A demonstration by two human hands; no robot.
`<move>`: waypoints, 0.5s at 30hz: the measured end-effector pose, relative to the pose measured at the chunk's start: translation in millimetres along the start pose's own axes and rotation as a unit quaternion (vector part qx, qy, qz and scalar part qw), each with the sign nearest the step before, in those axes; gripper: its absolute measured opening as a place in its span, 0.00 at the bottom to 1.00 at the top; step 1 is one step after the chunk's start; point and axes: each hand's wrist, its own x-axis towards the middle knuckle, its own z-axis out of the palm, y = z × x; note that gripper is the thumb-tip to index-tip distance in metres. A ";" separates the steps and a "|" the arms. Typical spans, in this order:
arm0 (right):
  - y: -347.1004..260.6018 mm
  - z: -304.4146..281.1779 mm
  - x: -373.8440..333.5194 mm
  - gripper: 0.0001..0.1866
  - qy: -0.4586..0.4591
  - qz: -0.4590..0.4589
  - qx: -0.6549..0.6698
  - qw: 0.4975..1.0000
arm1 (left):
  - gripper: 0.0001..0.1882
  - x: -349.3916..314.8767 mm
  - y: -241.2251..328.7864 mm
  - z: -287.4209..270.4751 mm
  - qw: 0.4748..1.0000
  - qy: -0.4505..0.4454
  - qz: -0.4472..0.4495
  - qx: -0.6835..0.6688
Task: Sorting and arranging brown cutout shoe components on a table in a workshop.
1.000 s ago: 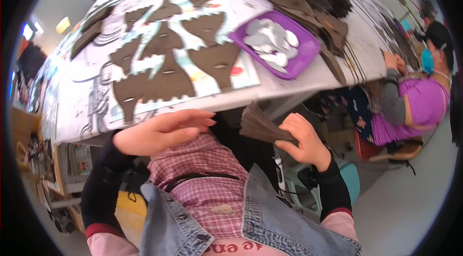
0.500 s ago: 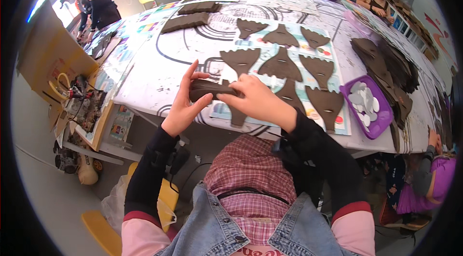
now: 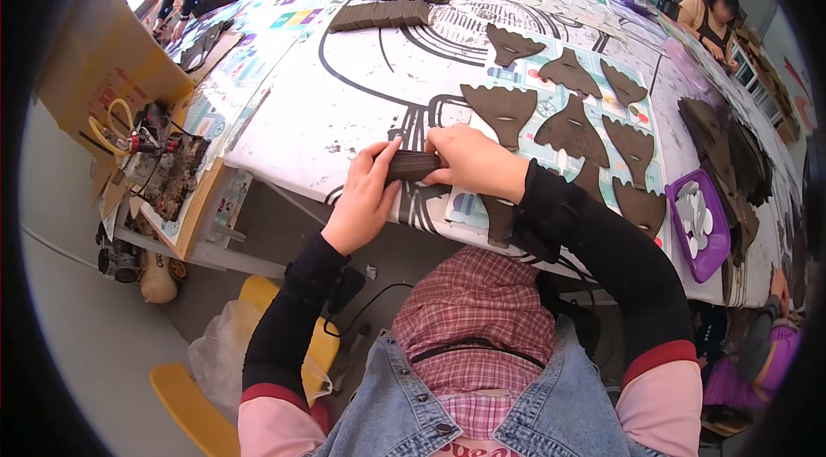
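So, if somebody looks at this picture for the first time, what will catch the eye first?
Most likely the two hands at the table's near edge: the left hand and the right hand grip a stack of dark brown cut pieces between them. Next come the dark brown cut-out shapes laid in rows on the printed table cover beyond, and the purple tray of white pieces at the right.

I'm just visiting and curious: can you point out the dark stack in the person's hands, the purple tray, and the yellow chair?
Dark stack [image 3: 413, 166], head view, on its side between the hands.
Purple tray [image 3: 718, 261], head view, on its near rim.
Yellow chair [image 3: 185, 405], head view, on the seat edge.
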 end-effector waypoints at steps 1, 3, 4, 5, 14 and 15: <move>-3.2 -2.0 1.3 0.19 -0.002 0.006 0.017 1.000 | 0.29 0.0 0.6 -3.2 1.000 -0.008 -0.006 0.024; -2.2 -9.1 2.0 0.19 -0.002 0.020 0.030 0.999 | 0.29 5.7 -4.6 -8.2 0.999 -0.039 -0.016 0.016; -2.2 -16.2 3.1 0.17 -0.016 0.027 0.051 0.998 | 0.28 10.6 -4.8 -12.1 0.997 -0.069 -0.026 0.012; -3.0 -23.1 5.1 0.16 -0.029 0.032 0.073 0.996 | 0.28 14.7 -3.9 -15.3 0.997 -0.068 -0.020 0.013; -13.9 -117.4 10.9 0.24 0.073 0.005 0.236 0.969 | 0.25 89.2 11.3 -52.8 0.863 -0.183 -0.141 -0.450; -18.0 -124.7 9.8 0.28 0.076 0.020 0.236 0.969 | 0.24 95.1 13.4 -53.5 0.864 -0.182 -0.118 -0.454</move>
